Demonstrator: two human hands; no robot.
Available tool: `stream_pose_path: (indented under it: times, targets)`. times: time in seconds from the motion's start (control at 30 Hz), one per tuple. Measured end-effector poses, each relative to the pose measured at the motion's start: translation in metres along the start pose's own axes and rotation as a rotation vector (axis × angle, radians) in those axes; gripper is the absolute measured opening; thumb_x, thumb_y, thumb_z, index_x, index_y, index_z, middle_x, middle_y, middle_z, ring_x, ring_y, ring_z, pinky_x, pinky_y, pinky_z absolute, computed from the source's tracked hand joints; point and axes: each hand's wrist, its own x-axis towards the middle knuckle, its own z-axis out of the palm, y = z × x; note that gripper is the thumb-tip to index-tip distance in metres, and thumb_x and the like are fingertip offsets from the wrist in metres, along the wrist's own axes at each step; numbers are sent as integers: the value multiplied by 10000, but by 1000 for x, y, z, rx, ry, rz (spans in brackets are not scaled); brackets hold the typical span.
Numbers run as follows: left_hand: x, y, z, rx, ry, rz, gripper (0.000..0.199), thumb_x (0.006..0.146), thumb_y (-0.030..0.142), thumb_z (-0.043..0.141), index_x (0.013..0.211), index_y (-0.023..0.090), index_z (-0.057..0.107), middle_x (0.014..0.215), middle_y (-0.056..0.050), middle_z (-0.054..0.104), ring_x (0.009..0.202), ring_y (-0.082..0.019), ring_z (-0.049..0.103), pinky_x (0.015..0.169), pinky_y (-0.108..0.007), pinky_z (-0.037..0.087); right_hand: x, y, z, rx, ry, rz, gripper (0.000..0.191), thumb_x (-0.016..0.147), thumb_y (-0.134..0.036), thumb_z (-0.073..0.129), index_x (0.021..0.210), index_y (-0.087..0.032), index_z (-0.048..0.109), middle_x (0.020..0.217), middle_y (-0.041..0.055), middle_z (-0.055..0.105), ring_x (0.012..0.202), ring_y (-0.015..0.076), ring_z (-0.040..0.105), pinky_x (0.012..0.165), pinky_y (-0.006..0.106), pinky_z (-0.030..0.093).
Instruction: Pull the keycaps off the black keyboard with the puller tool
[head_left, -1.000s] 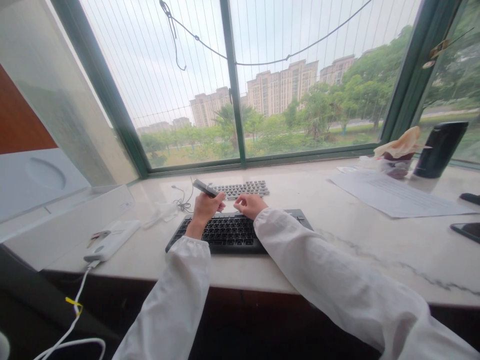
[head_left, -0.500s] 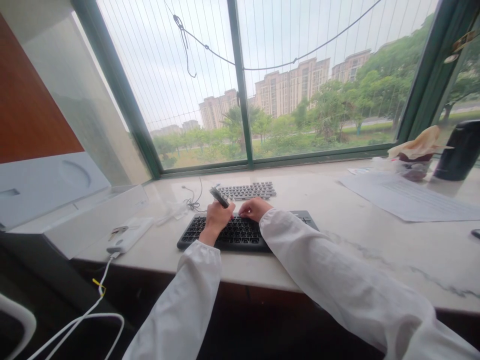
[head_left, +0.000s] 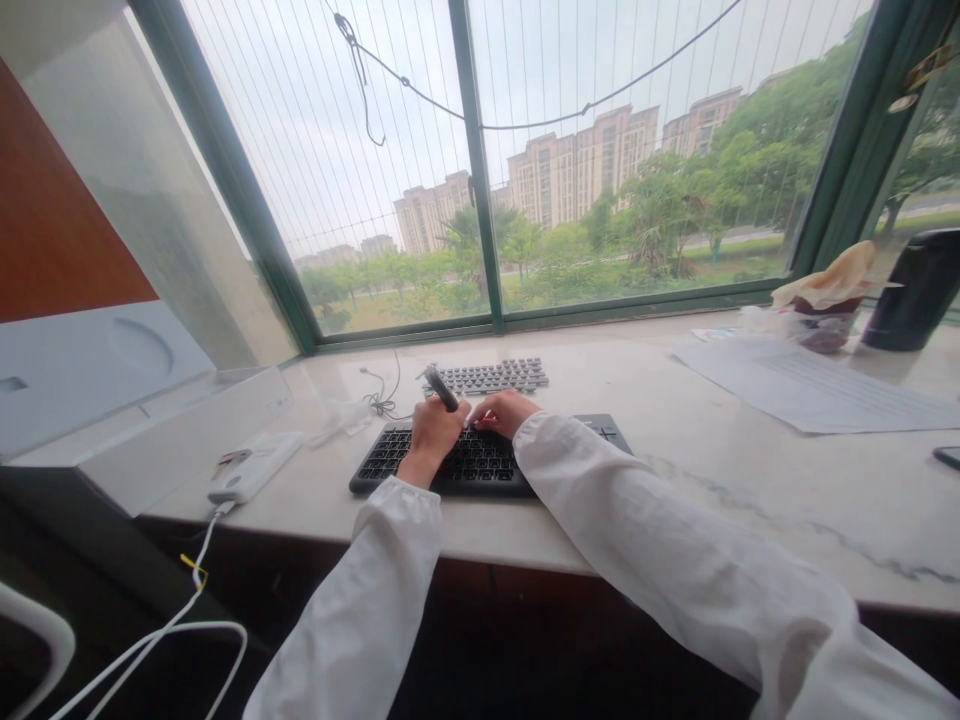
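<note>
A black keyboard [head_left: 476, 470] lies near the front edge of the counter, its key positions looking bare of caps. Over its upper middle, my left hand [head_left: 435, 432] is closed around a slim black-handled tool [head_left: 442, 390] that tilts up and to the left; the tool's lower end is hidden by my fingers. My right hand [head_left: 508, 410] comes in from the right with its fingers pinched together beside the left thumb. Whatever sits in that pinch is too small to make out. Rows of grey keycaps [head_left: 495, 376] are laid out behind the keyboard.
Thin cable [head_left: 384, 403] and crumpled clear plastic [head_left: 339, 422] lie to the left. Further left are a white power strip [head_left: 251, 472] and an open white box [head_left: 180, 440]. Paper sheets [head_left: 810, 385], a dark bottle [head_left: 911, 290] and a wrapped item [head_left: 825, 305] stand at right, below the window.
My right hand has shifted slightly left, its fingertips now closer to the left thumb. The left hand keeps its grip on the tool. The camera view has moved slightly.
</note>
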Motion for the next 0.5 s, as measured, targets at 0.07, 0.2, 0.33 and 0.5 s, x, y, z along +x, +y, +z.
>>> stream_pose_path:
  times: [0.07, 0.2, 0.33, 0.5]
  targets:
    - [1, -1, 1, 24, 17, 11, 361, 807, 423, 484, 603, 186, 663, 593, -66, 670, 658, -201, 648, 626, -253, 437, 1, 0, -1, -44, -15, -35, 173, 770, -210, 673, 915, -252, 758, 817, 16, 718, 730, 117, 644, 688, 197, 436]
    - [1, -1, 2, 46, 28, 28, 366, 813, 426, 468, 627, 186, 673, 630, -75, 684, 669, -200, 650, 626, -247, 434, 2, 0, 0, -110, -23, -70, 174, 784, -227, 665, 933, -254, 753, 845, 28, 713, 739, 125, 633, 699, 217, 427]
    - [-1, 0, 1, 43, 53, 53, 377, 818, 440, 469, 617, 190, 668, 631, -71, 684, 660, -194, 651, 619, -244, 430, 2, -3, 3, -121, 2, -59, 147, 770, -256, 680, 899, -258, 751, 836, 15, 718, 750, 129, 635, 711, 218, 434]
    - [-2, -1, -3, 38, 73, 34, 399, 831, 455, 462, 620, 184, 665, 618, -75, 678, 668, -193, 656, 642, -246, 438, -1, -17, 8, -149, 70, 87, 107, 772, -274, 668, 840, -248, 746, 837, 16, 721, 804, 149, 646, 759, 230, 451]
